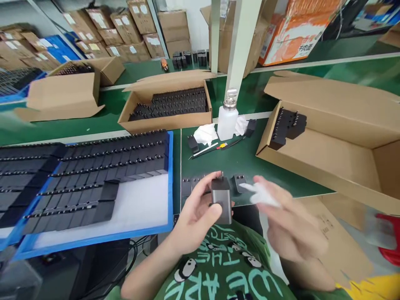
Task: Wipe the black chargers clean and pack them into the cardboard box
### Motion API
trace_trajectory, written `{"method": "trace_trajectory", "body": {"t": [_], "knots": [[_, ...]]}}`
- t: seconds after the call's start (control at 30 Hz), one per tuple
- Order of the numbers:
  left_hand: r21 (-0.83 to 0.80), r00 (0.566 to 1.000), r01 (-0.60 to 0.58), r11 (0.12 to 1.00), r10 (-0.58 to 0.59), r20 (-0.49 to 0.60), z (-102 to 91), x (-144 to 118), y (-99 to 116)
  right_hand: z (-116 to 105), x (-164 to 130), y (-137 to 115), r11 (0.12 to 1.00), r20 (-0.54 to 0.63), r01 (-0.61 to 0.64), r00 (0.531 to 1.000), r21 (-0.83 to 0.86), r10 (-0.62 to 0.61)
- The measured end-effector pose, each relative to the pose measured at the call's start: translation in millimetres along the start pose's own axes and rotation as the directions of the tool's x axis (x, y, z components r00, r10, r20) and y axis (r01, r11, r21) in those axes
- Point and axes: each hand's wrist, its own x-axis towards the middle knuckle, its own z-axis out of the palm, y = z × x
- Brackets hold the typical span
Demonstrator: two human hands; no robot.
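Note:
Near the table's front edge, my left hand (200, 214) is wrapped round a black power adapter (221, 200), its prongs pointing away from me. To the right, my right hand (290, 216), smeared by motion, pinches a crumpled white tissue (262, 195) a little apart from the adapter. Another black adapter (239, 183) stands on the table between the two hands. More dark adapters (187, 186) sit behind my left hand, partly hidden by it.
At the left, blue-edged trays (171, 179) hold rows of adapters. A cardboard box (165, 123) packed with adapters stands behind; another box (337, 146) at right holds several. A white pump bottle (226, 123), tissues (205, 134) and thin tools (204, 151) lie mid-table, before a post (242, 41).

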Motion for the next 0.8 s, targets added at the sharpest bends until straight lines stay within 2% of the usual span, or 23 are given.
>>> {"method": "trace_trajectory", "body": {"t": [0.1, 0.17, 0.27, 0.37, 0.43, 0.57, 0.67, 0.8], "knots": [[0.12, 0.995, -0.09, 0.989, 0.094, -0.024, 4.3, -1, 2, 10, 16, -3, 0.976, 0.113, 0.218, 0.97, -0.014, -0.215], [0.131, 0.993, -0.11, 0.985, 0.113, -0.016, 5.8, -2, 6, 13, 21, -3, 0.959, 0.156, 0.282, 0.949, -0.029, -0.274], [0.077, 0.995, -0.079, 0.994, 0.074, 0.06, 5.9, -2, 9, 11, 19, -1, 0.956, 0.151, 0.292, 0.947, -0.031, -0.284], [0.027, 0.993, -0.044, 0.999, 0.041, 0.107, 4.5, -2, 6, 7, 15, -3, 0.947, 0.091, 0.304, 0.951, -0.108, -0.295], [0.015, 0.994, -0.03, 0.999, 0.028, 0.106, 3.3, -2, 2, 6, 14, -6, 0.947, 0.087, 0.283, 0.958, -0.152, -0.272], [-0.009, 0.994, 0.009, 1.0, -0.008, 0.113, 1.7, -3, -4, 3, 14, -11, 0.956, 0.126, 0.264, 0.96, -0.128, -0.249], [-0.033, 0.992, 0.007, 0.999, -0.002, 0.126, 2.7, -3, -3, 1, 13, -13, 0.96, 0.088, 0.245, 0.968, -0.137, -0.235], [-0.066, 0.994, -0.006, 0.998, 0.013, 0.11, 4.1, -1, 1, -1, 8, -14, 0.965, 0.132, 0.242, 0.965, -0.1, -0.228]]}}
